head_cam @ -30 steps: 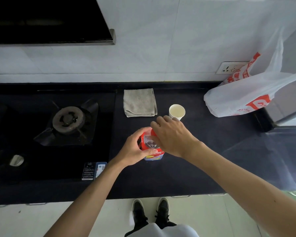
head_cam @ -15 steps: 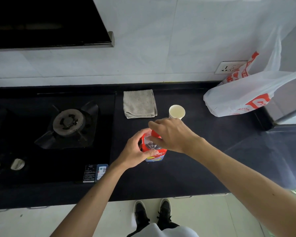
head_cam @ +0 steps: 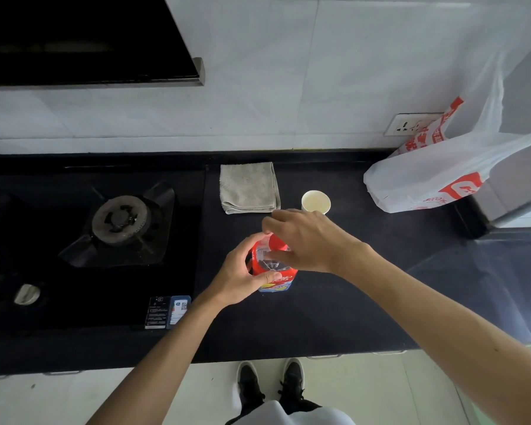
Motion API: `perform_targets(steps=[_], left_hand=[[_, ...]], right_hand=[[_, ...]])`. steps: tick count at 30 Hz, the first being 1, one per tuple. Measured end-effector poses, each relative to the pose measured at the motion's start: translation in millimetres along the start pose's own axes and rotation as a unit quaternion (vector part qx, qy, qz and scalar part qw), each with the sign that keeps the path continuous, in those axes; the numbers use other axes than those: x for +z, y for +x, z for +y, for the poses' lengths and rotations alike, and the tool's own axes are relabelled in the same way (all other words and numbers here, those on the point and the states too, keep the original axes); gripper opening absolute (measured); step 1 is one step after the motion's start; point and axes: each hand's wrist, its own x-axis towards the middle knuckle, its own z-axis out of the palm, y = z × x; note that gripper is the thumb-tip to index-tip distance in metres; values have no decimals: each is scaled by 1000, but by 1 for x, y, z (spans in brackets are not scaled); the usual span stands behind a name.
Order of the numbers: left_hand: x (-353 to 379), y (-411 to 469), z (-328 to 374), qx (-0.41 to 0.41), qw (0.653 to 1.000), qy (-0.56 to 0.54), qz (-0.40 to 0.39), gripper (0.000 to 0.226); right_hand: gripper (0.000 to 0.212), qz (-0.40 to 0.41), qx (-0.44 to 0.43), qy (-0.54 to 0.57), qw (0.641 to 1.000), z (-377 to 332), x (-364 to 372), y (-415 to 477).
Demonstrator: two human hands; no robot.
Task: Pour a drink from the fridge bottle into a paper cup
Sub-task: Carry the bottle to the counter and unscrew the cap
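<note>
Curled round the bottle's (head_cam: 279,280) shoulder, the left hand (head_cam: 242,271) grips it upright on the black counter (head_cam: 334,302), while the right hand (head_cam: 307,240) closes its fingers on the red cap (head_cam: 277,242). Just behind the right hand stands the paper cup (head_cam: 315,202), with a folded grey cloth (head_cam: 249,187) to its left and a white plastic bag (head_cam: 426,176) well off to its right.

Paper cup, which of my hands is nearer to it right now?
Right. The right hand pinches the bottle cap, just in front of the paper cup; the left hand grips the bottle, nearer me and further left.
</note>
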Motion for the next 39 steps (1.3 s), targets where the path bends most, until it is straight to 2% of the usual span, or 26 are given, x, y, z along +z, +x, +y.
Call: perform_targets(steps=[4,7,12,16,18,23,26,30,34,39], left_hand=[[0,0,-1,0,1000,2,-2,77],[1,0,-1,-4,1000,12,2,75],[2,1,-1,-10,1000,21,10,69],[3,0,-1,-13,1000,16,14,71],[3,0,0,-9,1000,10,10,72],[2,-1,2,2,1000,7,8,74],[1,-1,3,-1,1000,14,8,71],[2,-1,4,-3,1000,20,8,64],[2,-2,5,-4,1000,18,10,66],[3,-3,5,-6,1000,18,19,63]], right_hand=[[38,6,39,-1,999,-3,4,1],[35,9,-6,14,1000,-2,2,0],[33,-6,-88,-35,995,4,1,-3],[38,-12,-104,-44,994,7,-2,-3],[35,12,-91,-35,995,5,-4,-4],[41,41,32,-18,998,-5,3,0],[33,49,1,-8,999,-4,6,0],[30,20,-67,-10,998,2,-3,-3],[32,12,-59,0,998,-2,-4,-5],[24,83,-46,-39,995,-16,5,3]])
